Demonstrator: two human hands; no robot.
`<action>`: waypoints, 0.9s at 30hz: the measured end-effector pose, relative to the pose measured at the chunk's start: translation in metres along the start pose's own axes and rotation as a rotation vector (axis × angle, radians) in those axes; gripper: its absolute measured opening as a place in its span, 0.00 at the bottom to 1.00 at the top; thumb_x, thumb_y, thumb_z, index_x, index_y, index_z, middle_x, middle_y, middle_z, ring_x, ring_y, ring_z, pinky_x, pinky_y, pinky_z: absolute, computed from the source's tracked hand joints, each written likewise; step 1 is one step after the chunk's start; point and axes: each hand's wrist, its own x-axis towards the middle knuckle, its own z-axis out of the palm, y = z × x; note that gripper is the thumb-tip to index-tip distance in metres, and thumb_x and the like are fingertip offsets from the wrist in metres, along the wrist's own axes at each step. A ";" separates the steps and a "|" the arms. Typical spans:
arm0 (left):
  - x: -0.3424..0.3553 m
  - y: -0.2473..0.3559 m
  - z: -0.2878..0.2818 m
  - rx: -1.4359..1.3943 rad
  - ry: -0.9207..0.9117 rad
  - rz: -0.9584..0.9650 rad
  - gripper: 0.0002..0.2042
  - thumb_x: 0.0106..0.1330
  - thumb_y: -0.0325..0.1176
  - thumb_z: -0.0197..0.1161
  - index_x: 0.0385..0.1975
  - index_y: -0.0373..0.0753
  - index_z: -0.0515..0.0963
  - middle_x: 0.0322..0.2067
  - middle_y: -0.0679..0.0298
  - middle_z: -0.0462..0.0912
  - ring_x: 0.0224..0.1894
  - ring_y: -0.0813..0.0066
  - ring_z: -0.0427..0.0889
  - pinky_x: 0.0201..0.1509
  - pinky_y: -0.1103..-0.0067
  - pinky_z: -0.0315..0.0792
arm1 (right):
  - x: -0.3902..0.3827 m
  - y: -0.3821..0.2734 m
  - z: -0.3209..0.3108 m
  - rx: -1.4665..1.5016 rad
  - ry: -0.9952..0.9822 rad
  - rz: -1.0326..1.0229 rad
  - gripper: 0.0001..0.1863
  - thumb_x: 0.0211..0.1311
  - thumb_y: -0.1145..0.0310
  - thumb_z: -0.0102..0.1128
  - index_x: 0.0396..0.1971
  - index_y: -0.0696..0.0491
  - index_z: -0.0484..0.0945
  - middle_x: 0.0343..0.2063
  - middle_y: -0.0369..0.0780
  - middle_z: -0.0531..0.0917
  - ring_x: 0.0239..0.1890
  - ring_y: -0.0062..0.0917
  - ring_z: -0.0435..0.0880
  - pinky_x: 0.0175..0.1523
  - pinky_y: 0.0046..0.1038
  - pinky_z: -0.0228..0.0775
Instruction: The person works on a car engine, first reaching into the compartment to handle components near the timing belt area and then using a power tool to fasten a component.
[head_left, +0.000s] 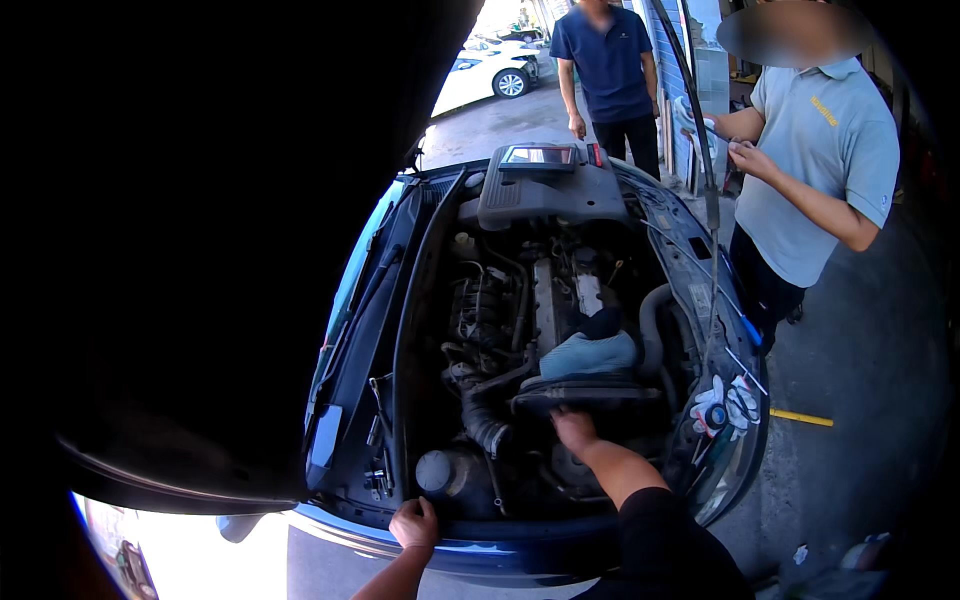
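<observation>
Grip can't be told: right hand (575,431), lower centre, partly hidden at black cover (590,393); left hand (413,523), bottom centre, curled near reservoir (437,471), also unclear.

yellow lettering (825,111) marks the chest of a light grey polo shirt (815,190).

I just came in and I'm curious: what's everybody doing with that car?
One person reaches into the open front of a dark blue car. Their right hand is at a flat black part, its grip unclear. Their left hand is at the car's edge, by a round-capped tank. Two other people stand nearby.
</observation>
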 end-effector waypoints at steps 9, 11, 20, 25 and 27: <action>-0.001 -0.003 0.002 -0.008 0.020 0.041 0.12 0.60 0.35 0.64 0.17 0.36 0.79 0.21 0.54 0.81 0.24 0.52 0.81 0.30 0.64 0.75 | -0.011 -0.009 -0.008 -0.321 0.080 -0.201 0.11 0.61 0.66 0.52 0.36 0.51 0.83 0.45 0.41 0.81 0.53 0.34 0.77 0.56 0.37 0.71; -0.001 0.003 -0.003 -0.029 0.028 0.036 0.12 0.60 0.35 0.64 0.17 0.36 0.79 0.21 0.54 0.81 0.24 0.52 0.81 0.30 0.65 0.74 | -0.010 -0.010 -0.019 -0.314 0.085 -0.230 0.10 0.59 0.69 0.52 0.33 0.52 0.83 0.41 0.42 0.84 0.46 0.36 0.83 0.49 0.37 0.76; 0.004 0.003 -0.002 -0.019 0.015 0.004 0.11 0.62 0.37 0.63 0.22 0.37 0.83 0.24 0.53 0.83 0.28 0.50 0.82 0.35 0.64 0.76 | 0.029 -0.004 0.000 -0.199 -0.082 -0.037 0.11 0.60 0.69 0.53 0.30 0.50 0.87 0.37 0.44 0.88 0.41 0.38 0.88 0.43 0.39 0.80; 0.005 0.010 -0.005 0.017 -0.089 -0.031 0.15 0.66 0.42 0.60 0.23 0.39 0.82 0.26 0.52 0.83 0.30 0.48 0.82 0.36 0.61 0.76 | 0.023 0.003 -0.001 -0.274 -0.073 -0.059 0.18 0.68 0.55 0.54 0.24 0.47 0.87 0.26 0.40 0.87 0.33 0.33 0.88 0.38 0.39 0.79; 0.002 0.001 0.002 -0.019 -0.082 -0.061 0.14 0.66 0.41 0.61 0.24 0.39 0.83 0.26 0.54 0.84 0.30 0.49 0.83 0.37 0.63 0.76 | 0.017 -0.010 -0.016 -0.255 -0.073 -0.092 0.23 0.69 0.49 0.52 0.25 0.50 0.87 0.28 0.42 0.87 0.33 0.35 0.87 0.39 0.39 0.78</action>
